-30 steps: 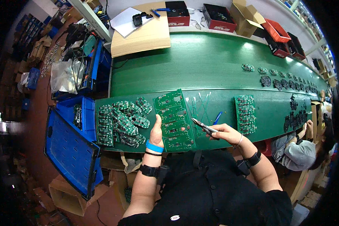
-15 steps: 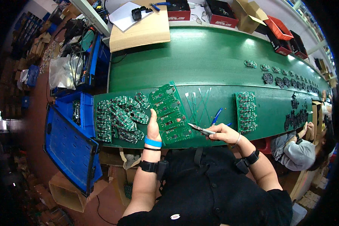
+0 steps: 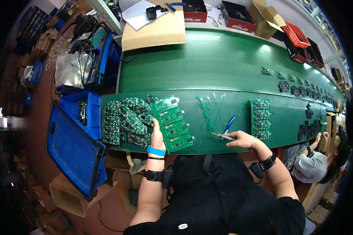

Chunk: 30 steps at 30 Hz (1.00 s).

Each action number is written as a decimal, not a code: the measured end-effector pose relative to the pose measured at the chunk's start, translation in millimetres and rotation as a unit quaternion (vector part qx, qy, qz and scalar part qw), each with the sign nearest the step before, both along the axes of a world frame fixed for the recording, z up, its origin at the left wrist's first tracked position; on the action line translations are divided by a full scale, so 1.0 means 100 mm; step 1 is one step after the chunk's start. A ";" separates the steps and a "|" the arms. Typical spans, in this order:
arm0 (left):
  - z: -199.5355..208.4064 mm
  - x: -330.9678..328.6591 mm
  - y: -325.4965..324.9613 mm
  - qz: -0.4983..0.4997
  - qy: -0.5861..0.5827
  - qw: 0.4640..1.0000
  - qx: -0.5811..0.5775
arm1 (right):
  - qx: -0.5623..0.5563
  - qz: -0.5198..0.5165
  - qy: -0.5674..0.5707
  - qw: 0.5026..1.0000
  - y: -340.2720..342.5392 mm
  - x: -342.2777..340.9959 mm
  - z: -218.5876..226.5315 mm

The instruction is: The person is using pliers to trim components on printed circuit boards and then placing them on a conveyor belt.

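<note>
The left hand [image 3: 157, 135] rests on the near strip of the green counter [image 3: 223, 62], its grip clenched on the lower edge of a green circuit board panel [image 3: 171, 122], thumb on top. The panel lies tilted, its far end angled away from the person, and its left edge touches a loose pile of small green circuit boards [image 3: 125, 121] heaped just to the left of it. Left of that pile, off the counter's end, an open blue plastic crate [image 3: 72, 137] stands with its lid hanging down.

The right hand [image 3: 244, 139] lies to the right of the panel, near the counter's front edge. Its grip is closed around a slim metal hand tool [image 3: 222, 136] whose tip points left toward the panel; whether it is pliers or cutters is too small to tell. Just beyond the tool lies a blue pen-like object [image 3: 230, 122], and between it and the panel sits a scatter of thin green snapped-off strips [image 3: 211, 109]. Farther right of the panel, well apart from it, a second green panel of small boards [image 3: 261, 117] lies flat. A blue wristband [image 3: 156, 150] circles the left wrist.
</note>
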<state>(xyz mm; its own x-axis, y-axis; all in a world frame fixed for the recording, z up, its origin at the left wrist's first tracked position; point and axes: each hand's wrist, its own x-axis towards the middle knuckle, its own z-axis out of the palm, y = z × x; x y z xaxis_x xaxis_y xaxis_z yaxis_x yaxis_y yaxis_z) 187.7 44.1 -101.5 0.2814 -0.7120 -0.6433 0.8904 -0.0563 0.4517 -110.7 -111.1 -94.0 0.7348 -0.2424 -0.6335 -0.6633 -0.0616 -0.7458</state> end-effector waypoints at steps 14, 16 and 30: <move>0.09 -0.55 -0.52 -0.089 -0.373 0.923 -0.020 | -0.307 -0.239 -0.313 0.866 0.10 1.15 0.50; 0.01 -0.63 -0.51 -0.073 -0.142 0.978 -0.136 | -0.393 -0.115 -0.334 0.849 0.13 1.21 0.44; 0.13 -0.43 -0.41 -0.067 -0.062 0.994 -0.051 | -0.137 -0.171 -0.159 0.963 0.06 0.26 0.49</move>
<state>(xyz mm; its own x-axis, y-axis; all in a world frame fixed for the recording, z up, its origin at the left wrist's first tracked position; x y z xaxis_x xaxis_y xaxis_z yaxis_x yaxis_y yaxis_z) 144.9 2.7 -88.8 0.2518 -0.8085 -0.5319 0.8150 -0.1192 0.5671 -84.6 -105.1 -44.7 0.7293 -0.6299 -0.2673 -0.4196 -0.1031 -0.9019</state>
